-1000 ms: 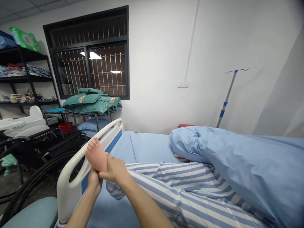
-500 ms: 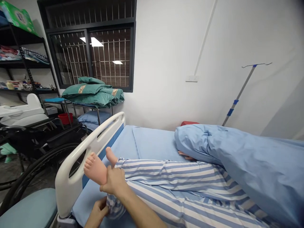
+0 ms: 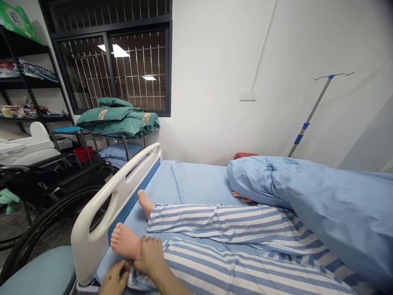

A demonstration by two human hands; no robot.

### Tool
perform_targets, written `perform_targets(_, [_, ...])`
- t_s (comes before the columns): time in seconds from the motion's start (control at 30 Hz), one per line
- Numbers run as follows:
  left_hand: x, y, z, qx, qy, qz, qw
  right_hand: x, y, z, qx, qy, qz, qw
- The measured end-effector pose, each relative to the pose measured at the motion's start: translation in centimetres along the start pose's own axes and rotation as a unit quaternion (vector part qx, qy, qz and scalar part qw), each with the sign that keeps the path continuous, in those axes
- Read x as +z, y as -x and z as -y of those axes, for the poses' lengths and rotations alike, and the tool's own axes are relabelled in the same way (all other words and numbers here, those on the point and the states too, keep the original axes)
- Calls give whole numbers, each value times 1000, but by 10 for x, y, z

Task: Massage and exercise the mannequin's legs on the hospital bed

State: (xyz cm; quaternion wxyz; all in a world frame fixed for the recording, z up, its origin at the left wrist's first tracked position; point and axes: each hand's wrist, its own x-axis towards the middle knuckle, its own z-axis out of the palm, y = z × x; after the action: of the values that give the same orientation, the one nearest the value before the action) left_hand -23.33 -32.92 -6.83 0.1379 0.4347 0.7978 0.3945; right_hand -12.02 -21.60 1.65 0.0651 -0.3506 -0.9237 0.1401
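A manikin's legs in blue-and-white striped trousers (image 3: 211, 221) lie on the bed, bare plastic feet towards the footboard. My right hand (image 3: 151, 256) is wrapped over the ankle of the nearer foot (image 3: 125, 241), its thumb on the near side. Low at the bottom edge, my left hand (image 3: 115, 278) has its fingers curled at the hem of that same trouser leg, beneath the heel; the hem is partly hidden. The farther foot (image 3: 145, 203) rests on the sheet, untouched. A blue quilt (image 3: 307, 192) is heaped over the upper body, and a manikin hand (image 3: 244, 197) pokes out below it.
The white footboard (image 3: 80, 237) borders the bed on the left. Beyond it are a wheelchair (image 3: 82, 180), a blue-green stool seat (image 3: 39, 272) and green folded bedding (image 3: 123, 119). An IV pole (image 3: 313, 110) rises behind the bed.
The nearer foot has come down and towards me, away from the farther foot, with my right hand still around its ankle. My left hand has moved down and slightly left.
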Motion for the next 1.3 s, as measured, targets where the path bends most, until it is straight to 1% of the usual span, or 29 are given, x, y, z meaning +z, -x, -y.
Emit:
perform_targets(0.03, [4, 3, 1, -3, 6, -10, 1000, 4, 2, -2, -5, -6, -2, 1000])
perform_targets(0.1, [9, 4, -4, -19, 25, -14, 999, 3, 6, -11, -20, -28, -25, 999])
perform_targets(0.13, [11, 4, -9, -27, 37, -7, 999, 0, 8, -17, -28, -42, -39, 998])
perform_targets(0.27, [21, 3, -36, -39, 88, 57, 994, -18, 20, -47, -41, -84, -80, 992])
perform_targets(0.33, [24, 6, -44, -40, 101, 59, 992, -20, 26, -60, -35, -84, -74, 993])
perform_targets(0.4, [24, 9, -47, -30, 104, 65, 992, -19, 27, -67, -33, -77, -63, 995])
perform_targets(0.5, [13, 10, -47, -23, 110, 95, 989, -15, 19, -63, -42, -61, -34, 997])
perform_targets(0.53, [7, 9, -46, -28, 117, 91, 989, -15, 14, -58, -45, -55, -19, 997])
perform_targets(0.57, [1, 7, -45, -37, 124, 73, 989, -16, 8, -53, -47, -51, -9, 998])
perform_targets(0.6, [-6, 5, -44, -50, 130, 44, 989, -18, 3, -47, -47, -50, -7, 998])
perform_targets(0.63, [-13, 3, -42, -66, 134, 8, 989, -20, -3, -42, -43, -55, -20, 997])
perform_targets(0.73, [-30, -1, -37, -112, 135, -88, 981, -29, -14, -33, -25, -93, -113, 989])
perform_targets(0.77, [-33, -1, -37, -120, 132, -105, 978, -32, -15, -35, -25, -105, -140, 984])
perform_targets(0.8, [-34, -1, -38, -122, 127, -115, 978, -35, -15, -39, -29, -114, -153, 981])
perform_targets(0.83, [-34, 0, -43, -119, 118, -117, 979, -39, -13, -47, -35, -119, -153, 980])
perform_targets(0.87, [-33, 1, -51, -109, 107, -114, 982, -42, -10, -58, -42, -119, -139, 982])
perform_targets(0.93, [-24, 2, -79, -59, 81, -92, 991, -50, -1, -89, -50, -113, -92, 988])
perform_targets(0.97, [-17, 0, -99, -17, 69, -78, 994, -55, 5, -108, -48, -108, -65, 991])
perform_targets(1.03, [1, -10, -143, 86, 41, -32, 995, -67, 18, -149, -31, -102, -16, 994])
perform_targets(1.1, [26, -31, -183, 180, 4, 23, 983, -81, 32, -191, 7, -103, 34, 994])
perform_targets(1.13, [39, -44, -198, 214, -11, 46, 976, -87, 38, -210, 30, -107, 56, 992])
perform_targets(1.17, [53, -59, -208, 235, -27, 65, 969, -93, 43, -228, 50, -114, 76, 989])
perform_targets(1.2, [67, -75, -213, 251, -48, 82, 963, -98, 48, -244, 67, -121, 95, 986])
perform_targets(1.23, [80, -91, -214, 264, -73, 95, 957, -102, 52, -258, 80, -125, 118, 982])
perform_targets(1.3, [101, -121, -205, 276, -148, 109, 943, -108, 58, -280, 96, -119, 172, 973])
